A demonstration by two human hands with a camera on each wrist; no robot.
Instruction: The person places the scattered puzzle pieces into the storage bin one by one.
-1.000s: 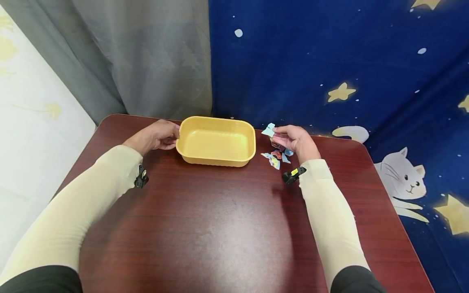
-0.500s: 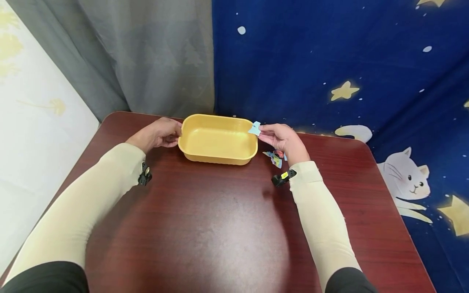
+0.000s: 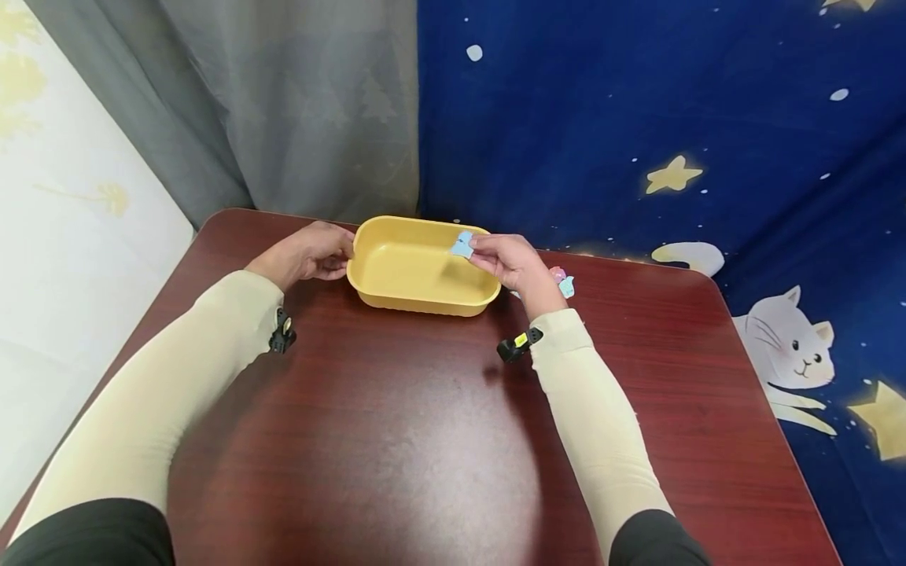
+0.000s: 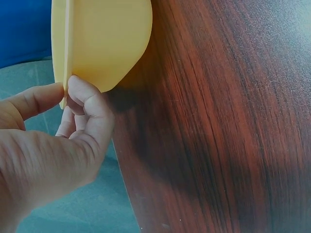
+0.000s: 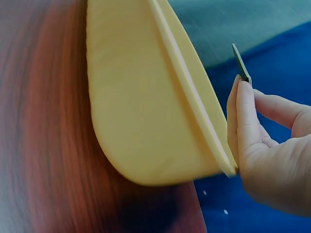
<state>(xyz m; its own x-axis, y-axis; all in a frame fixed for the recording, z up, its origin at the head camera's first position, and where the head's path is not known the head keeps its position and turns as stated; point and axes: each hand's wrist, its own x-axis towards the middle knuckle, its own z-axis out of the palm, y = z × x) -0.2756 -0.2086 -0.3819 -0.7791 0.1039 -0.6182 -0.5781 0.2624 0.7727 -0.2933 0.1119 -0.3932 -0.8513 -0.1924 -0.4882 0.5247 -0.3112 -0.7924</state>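
A yellow rectangular plastic basin (image 3: 425, 303) with rounded corners stands at the table's far edge. My left hand (image 3: 322, 250) pinches its left end; in the left wrist view, thumb and fingers (image 4: 85, 92) close on the rim (image 4: 67, 53) from both sides. My right hand (image 3: 511, 259) holds a small light-blue puzzle piece (image 3: 463, 244) between thumb and fingertips, above the right part of the basin. Seen from the right wrist, this thin piece (image 5: 241, 63) stands edge-on beyond the rim. Several coloured puzzle pieces (image 3: 567, 288) lie right of the basin, partly hidden behind my right wrist.
The dark red wooden table (image 3: 396, 417) stretches in front of the basin. Directly behind its far edge hang a grey curtain (image 3: 325, 110) and a blue star-patterned curtain (image 3: 566, 118). A pale wall (image 3: 71, 236) is at the left.
My right hand has carried the light-blue piece leftward from beside the pile, past the basin's right rim, to over its inside. My left hand keeps its grip on the basin's left end.
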